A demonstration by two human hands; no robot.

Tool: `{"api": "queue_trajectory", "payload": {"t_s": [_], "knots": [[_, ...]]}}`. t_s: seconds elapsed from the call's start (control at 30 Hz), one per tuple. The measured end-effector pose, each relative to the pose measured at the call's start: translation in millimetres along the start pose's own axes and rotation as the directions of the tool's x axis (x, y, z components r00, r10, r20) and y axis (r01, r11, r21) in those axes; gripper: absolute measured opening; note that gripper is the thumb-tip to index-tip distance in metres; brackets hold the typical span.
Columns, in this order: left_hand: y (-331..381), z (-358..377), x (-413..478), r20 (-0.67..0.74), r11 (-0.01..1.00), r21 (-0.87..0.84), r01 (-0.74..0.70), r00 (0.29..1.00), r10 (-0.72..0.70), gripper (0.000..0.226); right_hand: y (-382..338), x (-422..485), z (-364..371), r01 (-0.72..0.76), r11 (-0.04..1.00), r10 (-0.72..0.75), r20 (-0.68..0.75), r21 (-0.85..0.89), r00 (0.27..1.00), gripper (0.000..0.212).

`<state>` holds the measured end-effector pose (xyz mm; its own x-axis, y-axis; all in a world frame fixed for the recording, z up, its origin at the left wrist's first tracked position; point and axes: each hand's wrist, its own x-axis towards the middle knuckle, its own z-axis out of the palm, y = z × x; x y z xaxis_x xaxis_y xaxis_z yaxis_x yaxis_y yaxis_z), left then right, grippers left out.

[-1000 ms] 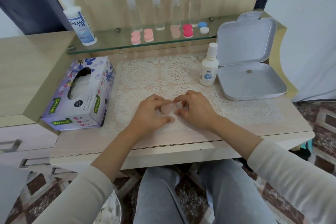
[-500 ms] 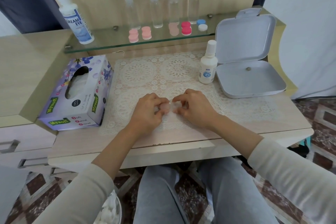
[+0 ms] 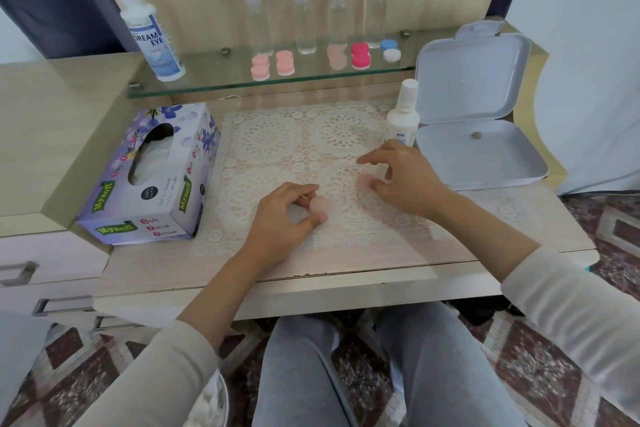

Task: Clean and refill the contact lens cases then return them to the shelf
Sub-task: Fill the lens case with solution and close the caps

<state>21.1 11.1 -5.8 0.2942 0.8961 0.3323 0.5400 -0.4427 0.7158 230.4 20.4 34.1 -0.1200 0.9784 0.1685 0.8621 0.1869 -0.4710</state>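
Observation:
My left hand [image 3: 285, 215] pinches a pale pink contact lens case [image 3: 318, 205] on the lace mat [image 3: 277, 146]. My right hand [image 3: 405, 180] holds a small pale pink cap [image 3: 364, 179] at its fingertips, a little to the right of the case. A small white solution bottle [image 3: 401, 118] stands just behind my right hand. Several more lens cases sit on the glass shelf [image 3: 207, 87]: pink ones [image 3: 273, 64], a beige one [image 3: 336, 55], a red one [image 3: 361, 55] and a blue and white one [image 3: 389, 49].
A purple tissue box [image 3: 149, 177] lies left of the mat. An open grey box [image 3: 474, 135] sits at the right. A large Dream Eye bottle [image 3: 152, 35] and several clear bottles [image 3: 304, 17] stand on the shelf. A bin with white wads [image 3: 211, 406] is below left.
My hands were together on the pale pink case. They have now parted: my right hand moved right with a cap, while my left hand stays on the case.

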Motion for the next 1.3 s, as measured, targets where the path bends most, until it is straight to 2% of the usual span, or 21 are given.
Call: {"api": "queue_trajectory", "payload": {"t_s": [0.1,0.2,0.33,0.47,0.6,0.83,1.03,1.2,1.3], "knots": [[-0.7,0.8,-0.2,-0.011,1.000,-0.004,0.004,1.000,-0.004,0.040,-0.9,-0.3,1.6,0.041,0.992,-0.028,0.110,-0.116,0.994,0.045],[-1.7,0.8,-1.1,-0.016,1.000,-0.003,-0.007,1.000,0.007,0.039,-2.9,1.9,6.3,0.123,0.968,-0.083,0.178,-0.221,0.980,0.043],[-2.1,1.2,-2.2,-0.024,1.000,-0.007,-0.015,1.000,0.015,0.034,-7.4,2.0,6.9,0.040,0.996,-0.032,0.094,-0.082,0.995,0.030],[-1.1,1.9,-2.8,-0.017,1.000,-0.006,-0.003,1.000,0.003,0.035,-19.7,2.4,1.0,0.103,0.994,-0.105,0.105,0.033,0.989,0.029],[-4.1,2.1,-2.3,-0.013,1.000,0.002,-0.002,1.000,0.002,0.032,-30.2,2.7,1.5,0.162,0.987,-0.159,0.244,0.009,0.957,0.029],[-0.9,1.1,-2.2,0.004,1.000,0.014,0.010,1.000,-0.010,0.031,-38.9,-2.9,1.2,0.236,0.970,-0.204,0.342,-0.053,0.917,0.033],[0.3,0.7,-2.0,0.018,0.999,0.024,0.024,1.000,-0.024,0.031,-42.4,-2.1,2.2,0.243,0.965,-0.191,0.377,-0.095,0.906,0.028],[-1.0,0.8,-1.2,0.040,0.998,0.051,0.032,0.999,-0.034,0.028,-49.5,2.4,3.4,0.240,0.947,-0.140,0.397,-0.214,0.907,0.012],[0.3,0.2,-1.2,0.068,0.997,0.065,0.035,0.997,-0.039,0.034,-48.0,2.5,4.9,0.204,0.947,-0.106,0.361,-0.246,0.926,0.020]]}}
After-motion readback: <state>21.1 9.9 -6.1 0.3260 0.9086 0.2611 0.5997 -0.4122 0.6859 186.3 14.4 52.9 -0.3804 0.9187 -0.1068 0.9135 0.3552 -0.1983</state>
